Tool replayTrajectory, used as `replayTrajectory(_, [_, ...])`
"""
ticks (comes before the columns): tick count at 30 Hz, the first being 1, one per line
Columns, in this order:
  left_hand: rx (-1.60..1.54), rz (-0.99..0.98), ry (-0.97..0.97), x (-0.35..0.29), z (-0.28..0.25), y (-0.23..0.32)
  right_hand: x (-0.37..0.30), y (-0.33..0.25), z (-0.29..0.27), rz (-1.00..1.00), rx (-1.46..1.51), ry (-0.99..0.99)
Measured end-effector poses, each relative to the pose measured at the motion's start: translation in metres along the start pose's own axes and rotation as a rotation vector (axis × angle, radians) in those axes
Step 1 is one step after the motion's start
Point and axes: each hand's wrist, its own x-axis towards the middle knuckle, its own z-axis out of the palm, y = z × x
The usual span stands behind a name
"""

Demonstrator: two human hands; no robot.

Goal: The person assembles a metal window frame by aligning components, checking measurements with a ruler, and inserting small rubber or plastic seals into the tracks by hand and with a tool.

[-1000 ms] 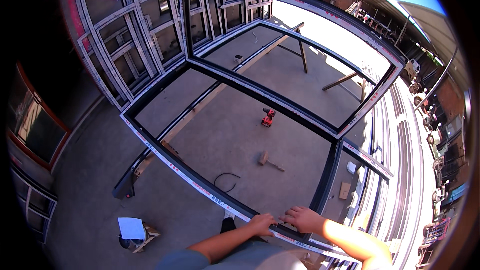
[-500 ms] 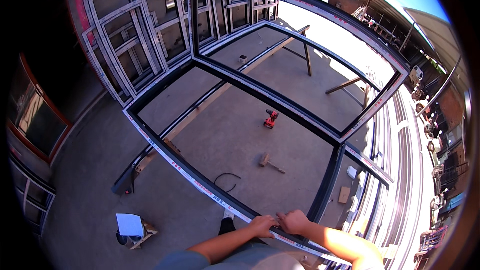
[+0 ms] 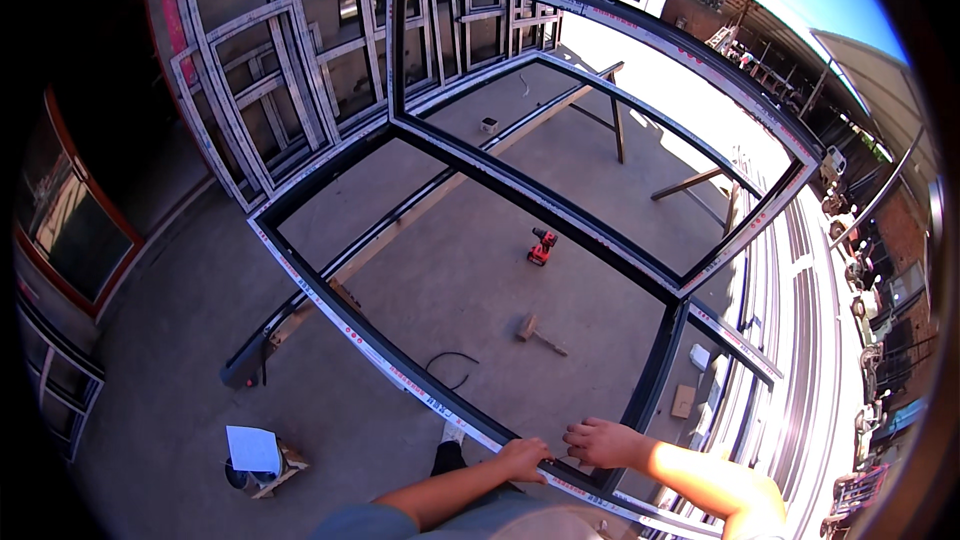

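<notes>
A large dark window frame (image 3: 400, 372) with white, printed protective film lies flat before me, and a second, upright section (image 3: 600, 12) rises from its far part. My left hand (image 3: 525, 460) is wrapped over the near rail, close to its right corner. Just right of it, my right hand (image 3: 603, 443) hovers at the inner side of the same rail. Its fingers are bent and drawn together; whatever they hold, if anything, is too small to make out.
Below the frame, a red cordless drill (image 3: 542, 247), a mallet (image 3: 540, 334) and a black cable (image 3: 455, 370) lie on the floor. A long support beam (image 3: 375, 240) runs underneath. Window frames (image 3: 290, 70) lean at back left; long profiles (image 3: 800, 380) are stacked right. A paper-topped bucket (image 3: 254, 455) stands lower left.
My right hand has moved a little right and up, away from my left hand. The left hand keeps its place on the rail. My view has shifted slightly.
</notes>
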Motion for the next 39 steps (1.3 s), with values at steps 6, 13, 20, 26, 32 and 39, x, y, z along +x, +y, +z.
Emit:
replayTrajectory(6, [0.013, 0.003, -0.018, 0.001, -0.001, 0.002, 0.001, 0.0, 0.043, 0.008, -0.008, -0.039])
replayTrajectory(13, [0.013, -0.005, -0.001, -0.002, 0.001, 0.0, 0.024, -0.055, 0.071, 0.908, 0.289, -0.072])
replayTrajectory(20, [0.019, 0.018, 0.02, -0.001, 0.001, -0.001, 0.003, -0.023, 0.04, 0.64, 0.329, -0.151])
replayTrajectory(26, [0.045, 0.001, -0.024, 0.001, -0.002, 0.002, -0.006, 0.005, 0.045, -0.13, -0.118, 0.064])
replayTrajectory(32, [0.02, 0.013, 0.021, 0.001, 0.005, -0.002, 0.002, -0.003, 0.072, 0.018, -0.005, -0.126])
replayTrajectory(39, [0.014, 0.021, 0.023, -0.002, 0.001, 0.0, 0.036, -0.052, 0.047, 0.853, 0.244, -0.389])
